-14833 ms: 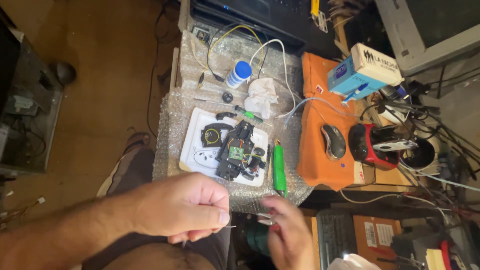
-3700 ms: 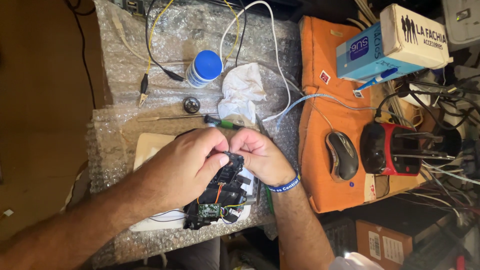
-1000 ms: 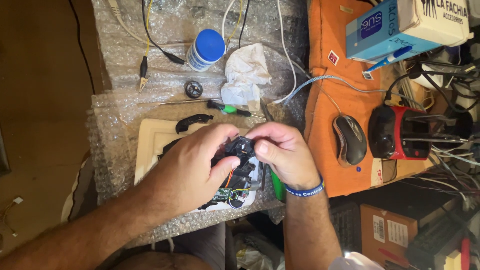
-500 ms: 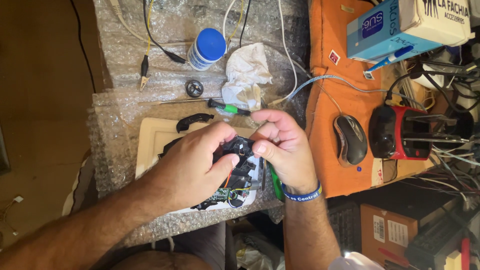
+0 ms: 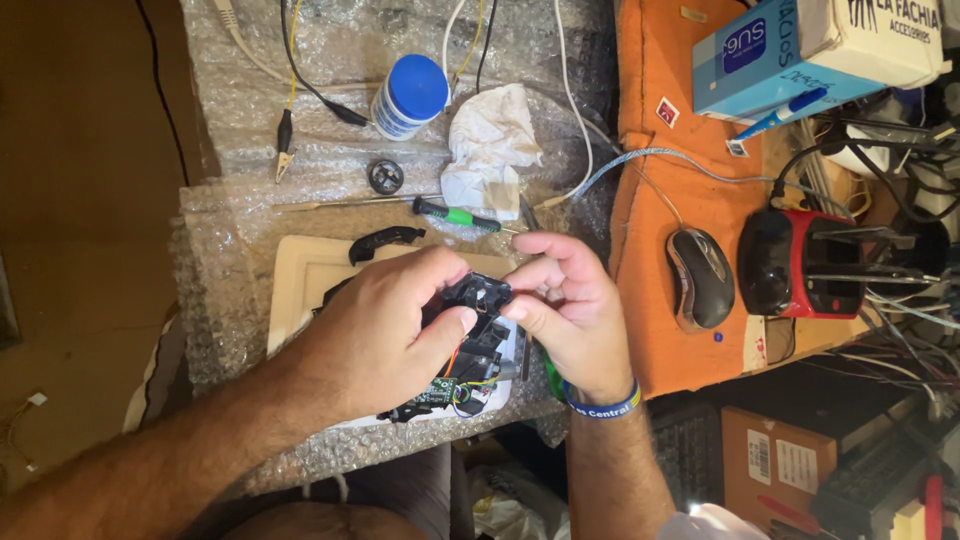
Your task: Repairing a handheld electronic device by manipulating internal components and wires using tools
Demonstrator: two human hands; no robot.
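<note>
i'd judge the step in hand as fitting or freeing a small black plastic part [image 5: 478, 293] on the opened black gadget [image 5: 470, 365] that sits over the cream plastic tray [image 5: 300, 275] at the lower middle of the frame. both hands meet right above it. my left hand [image 5: 385, 330] is curled nearly closed, thumb and forefinger pinching the left edge of the black part, the rest of the hand draped over the gadget's body. my right hand [image 5: 570, 310] is also mostly closed, fingertips [image 5: 520, 310] pressed to the part's right edge; i cannot tell whether it also holds a tool. below the part i can see a green circuit board [image 5: 440, 390] with red and yellow wires, touching the tray.

as i read it, the next move calls for a steady pinch from both sides and a small, careful motion, keeping those thin wires from being tugged.

around this: a green-handled screwdriver [image 5: 460, 215] lies just above the hands on the bubble wrap [image 5: 240, 180], a crumpled tissue [image 5: 490, 145] and a blue-capped bottle [image 5: 410, 95] further up, a small black gear [image 5: 385, 177] near them, a curved black piece [image 5: 385, 240] on the tray's top edge, and a computer mouse [image 5: 700, 278] on the orange cloth [image 5: 660, 120] to the right
</note>
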